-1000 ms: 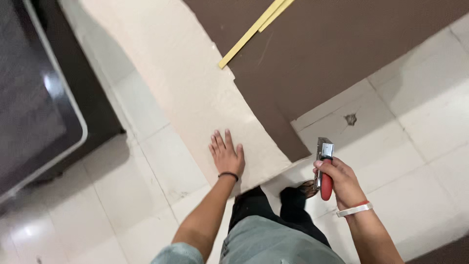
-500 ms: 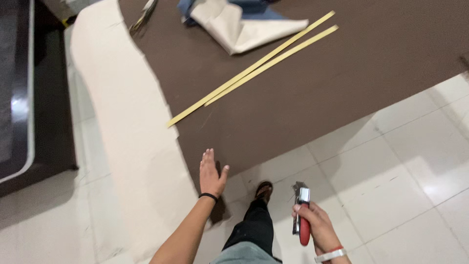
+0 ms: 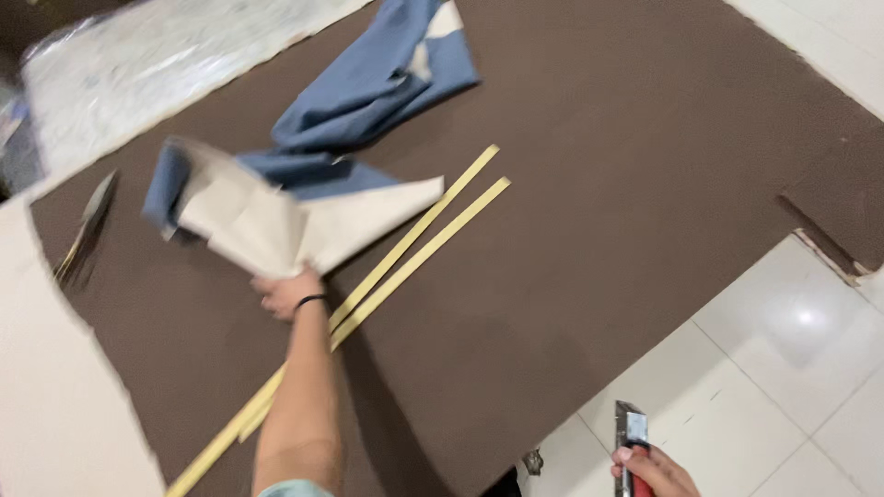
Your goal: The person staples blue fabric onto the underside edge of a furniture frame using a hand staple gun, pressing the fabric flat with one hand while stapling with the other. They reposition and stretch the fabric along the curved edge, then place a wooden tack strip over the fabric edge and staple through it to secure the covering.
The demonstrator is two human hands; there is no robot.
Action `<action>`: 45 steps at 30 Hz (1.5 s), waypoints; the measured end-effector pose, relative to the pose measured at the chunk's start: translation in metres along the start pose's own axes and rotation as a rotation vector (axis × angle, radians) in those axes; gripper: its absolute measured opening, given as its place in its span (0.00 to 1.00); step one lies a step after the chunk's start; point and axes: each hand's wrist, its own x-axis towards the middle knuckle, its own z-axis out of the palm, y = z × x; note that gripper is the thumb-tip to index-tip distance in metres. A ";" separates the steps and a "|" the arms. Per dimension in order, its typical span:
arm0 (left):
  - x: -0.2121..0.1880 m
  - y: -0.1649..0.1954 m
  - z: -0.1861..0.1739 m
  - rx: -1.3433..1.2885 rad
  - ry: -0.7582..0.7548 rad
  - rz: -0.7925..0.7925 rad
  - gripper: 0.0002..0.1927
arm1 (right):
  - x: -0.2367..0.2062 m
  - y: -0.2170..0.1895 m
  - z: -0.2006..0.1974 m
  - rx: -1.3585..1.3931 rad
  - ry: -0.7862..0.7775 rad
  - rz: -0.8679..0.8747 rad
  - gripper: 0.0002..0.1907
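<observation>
My left hand (image 3: 287, 294) reaches out over the brown carpet sheet (image 3: 589, 184) and grips the near edge of a crumpled blue and cream fabric piece (image 3: 304, 198), lifting it off the carpet. Two long yellow strips (image 3: 419, 244) lie diagonally on the carpet just right of that hand. My right hand (image 3: 649, 469) sits at the bottom edge of the view over the white floor tiles, closed around a red-handled utility knife (image 3: 631, 437) with its metal head pointing up.
A cream sheet (image 3: 55, 396) lies at the left over the carpet's edge. A metal tool (image 3: 92, 216) rests on the carpet at the far left. Plastic-wrapped pale material (image 3: 175, 55) lies at the top left. White tiles (image 3: 792, 368) fill the right.
The view has swung forward over the carpet. My left hand moved from the floor near my feet out to the fabric piece and took hold of it. My right hand still holds the knife.
</observation>
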 end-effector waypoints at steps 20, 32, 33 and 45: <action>-0.430 0.325 0.173 -0.949 -1.001 1.308 0.26 | 0.001 -0.208 -0.174 0.324 0.002 -0.226 0.20; -0.737 0.188 0.334 0.280 -1.248 0.963 0.29 | 0.076 -0.306 -0.477 0.347 0.119 -0.275 0.18; -0.732 0.191 0.341 0.290 -1.173 0.941 0.27 | 0.087 -0.319 -0.489 0.355 0.099 -0.304 0.19; -0.697 0.367 0.438 0.309 -0.563 0.837 0.29 | 0.224 -0.515 -0.564 0.018 -0.027 -0.258 0.20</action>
